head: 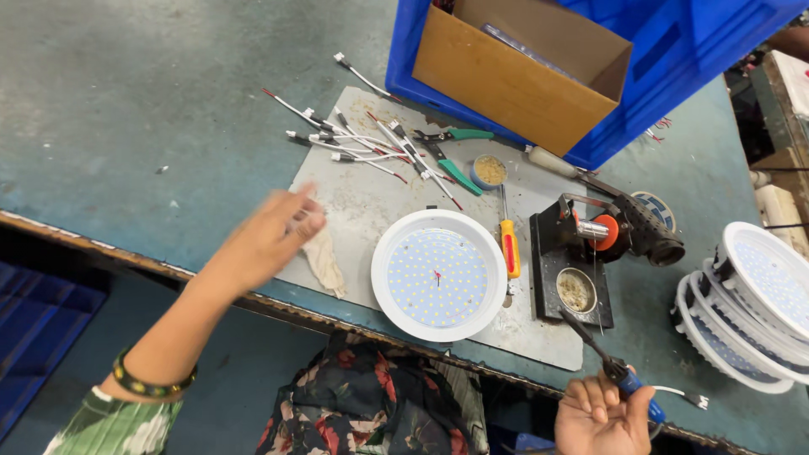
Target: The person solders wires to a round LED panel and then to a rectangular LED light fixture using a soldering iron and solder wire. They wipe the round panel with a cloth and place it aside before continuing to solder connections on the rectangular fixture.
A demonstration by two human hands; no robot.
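My right hand [602, 414] was closed around the blue handle of the soldering iron [608, 358], low at the near edge of the surface [126, 126], its dark tip angled up toward the little tin of flux [576, 291] on the black iron stand [566, 270]. My left hand [274, 232] was open and blurred, fingers loosely spread, over the crumpled rag [324, 261] on the grey mat [362, 202] — whether it touched the rag I could not tell. That arm stretched forward from a green patterned sleeve, wrist nearly straight, a beaded bangle [152, 386] on it.

The round white LED panel [439, 275] lay face up on the mat between my hands, a short red lead at its centre. The worry, as I judged it, was the iron: I held it out at the edge while my other hand was busy well away from it, and a stray swing could have brought the tip against the panel's rim or my own clothing below. The yellow-handled screwdriver [509, 244] just beside the panel could easily have been knocked — and the loose wire leads [362, 143] farther back could have scattered.
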